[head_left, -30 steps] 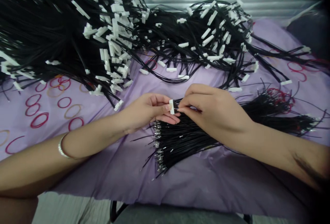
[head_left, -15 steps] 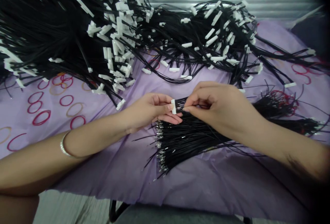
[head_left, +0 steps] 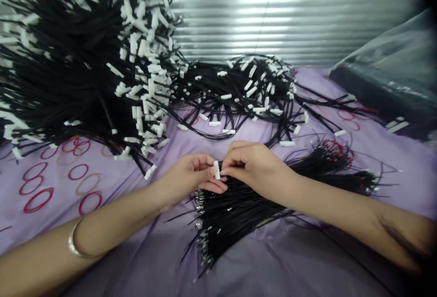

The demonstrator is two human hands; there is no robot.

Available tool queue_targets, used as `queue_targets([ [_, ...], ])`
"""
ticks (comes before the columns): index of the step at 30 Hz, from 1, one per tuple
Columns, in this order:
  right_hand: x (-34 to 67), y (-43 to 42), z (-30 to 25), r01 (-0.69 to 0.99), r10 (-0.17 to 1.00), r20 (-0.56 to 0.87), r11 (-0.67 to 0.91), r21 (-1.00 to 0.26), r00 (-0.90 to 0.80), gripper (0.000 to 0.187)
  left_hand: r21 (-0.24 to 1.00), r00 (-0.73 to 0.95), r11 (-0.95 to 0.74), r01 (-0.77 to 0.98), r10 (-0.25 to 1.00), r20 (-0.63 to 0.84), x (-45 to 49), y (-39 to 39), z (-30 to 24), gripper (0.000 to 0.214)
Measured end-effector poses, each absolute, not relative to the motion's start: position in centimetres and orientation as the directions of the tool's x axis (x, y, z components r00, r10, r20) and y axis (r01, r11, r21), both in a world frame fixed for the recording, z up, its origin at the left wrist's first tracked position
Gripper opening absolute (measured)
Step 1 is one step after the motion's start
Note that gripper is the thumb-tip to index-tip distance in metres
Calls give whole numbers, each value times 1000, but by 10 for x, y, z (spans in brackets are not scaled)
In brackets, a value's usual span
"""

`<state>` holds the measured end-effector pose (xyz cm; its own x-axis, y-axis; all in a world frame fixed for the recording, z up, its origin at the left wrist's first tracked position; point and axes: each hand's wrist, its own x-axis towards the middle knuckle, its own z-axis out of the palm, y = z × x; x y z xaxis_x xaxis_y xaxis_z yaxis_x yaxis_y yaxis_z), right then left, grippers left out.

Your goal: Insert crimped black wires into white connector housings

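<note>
My left hand (head_left: 191, 178) pinches a small white plastic connector (head_left: 216, 170) between thumb and fingers. My right hand (head_left: 254, 167) meets it from the right, fingers closed on thin black wires (head_left: 229, 166) that run into the connector. Both hands hover just above a loose bundle of black wires (head_left: 235, 210) with bare metal terminals (head_left: 201, 228) at their near ends. A silver bangle (head_left: 73, 247) circles my left wrist.
Big heaps of black wires with white connectors fill the left (head_left: 85, 83) and the back middle (head_left: 246, 92) of the purple cloth (head_left: 136, 251) printed with red rings. A dark bag in clear plastic (head_left: 385, 87) lies at the right. A corrugated metal wall (head_left: 273, 10) stands behind.
The view has tilted up, so hands and heaps sit lower in the frame and more wall shows. Both hands keep the same grip on connector and wires.
</note>
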<state>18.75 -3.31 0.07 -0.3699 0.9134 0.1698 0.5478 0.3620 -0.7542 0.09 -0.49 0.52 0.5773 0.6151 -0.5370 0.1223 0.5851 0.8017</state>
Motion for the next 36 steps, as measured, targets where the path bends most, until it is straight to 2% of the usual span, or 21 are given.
queue_targets([
  [2,195,-44,20,647,900,238,429,-630,-365,3,820,575,569,52,655,-491,1,-3,9,11],
  [3,198,-51,30,710,891,300,453,-539,-341,7,832,569,554,-3,685,-454,1,-2,11,12],
  [5,199,-65,47,781,837,434,503,-370,-334,27,855,549,509,-99,745,-379,0,1,18,12],
  [7,198,-70,53,811,773,517,539,-228,-368,58,877,547,459,-144,775,-316,-2,2,26,13],
  [9,199,-61,48,824,756,503,549,-138,-420,76,895,567,418,-156,780,-266,-5,1,36,13],
  [10,201,-53,43,829,769,466,546,-122,-438,73,902,574,401,-163,782,-244,-7,-1,40,13],
  [12,214,-36,39,866,867,302,462,-191,-397,46,911,569,363,-195,798,-196,-10,-3,50,13],
  [14,236,-27,45,863,886,220,454,-221,-409,25,917,557,326,-231,817,-150,-14,-5,58,11],
  [16,262,-29,63,848,864,253,488,-207,-435,25,920,576,309,-240,808,-121,-17,-3,65,9],
  [18,286,-36,86,865,845,297,492,-101,-445,29,916,611,320,-242,784,-113,-17,0,68,8],
  [21,317,-40,105,926,851,372,372,70,-370,39,893,599,346,-289,793,-113,-15,4,64,9],
  [23,334,-32,96,948,849,423,303,100,-316,45,887,554,347,-305,822,-131,-13,5,55,14],
  [24,341,-25,85,951,843,444,297,87,-304,46,886,539,363,-289,826,-163,-12,6,49,16],
  [25,346,-16,72,958,866,414,279,65,-281,47,881,516,399,-253,826,-226,-11,8,43,16],
  [27,349,3,45,953,893,337,295,65,-299,43,894,465,392,-216,846,-259,-10,14,29,13],
  [30,330,12,24,933,875,326,350,81,-357,75,909,348,367,-196,893,-286,-11,26,13,9],
  [31,317,7,24,913,863,305,404,60,-402,76,907,319,376,-188,897,-306,-13,28,10,10],
  [32,300,0,25,862,842,248,504,-49,-478,66,903,301,391,-180,896,-328,-14,30,8,11],
  [34,261,-16,31,740,797,166,601,-302,-580,30,892,288,419,-168,886,-362,-16,32,6,13],
  [36,224,-25,32,709,809,49,541,-452,-586,17,887,292,434,-157,878,-378,-17,33,6,12],
])
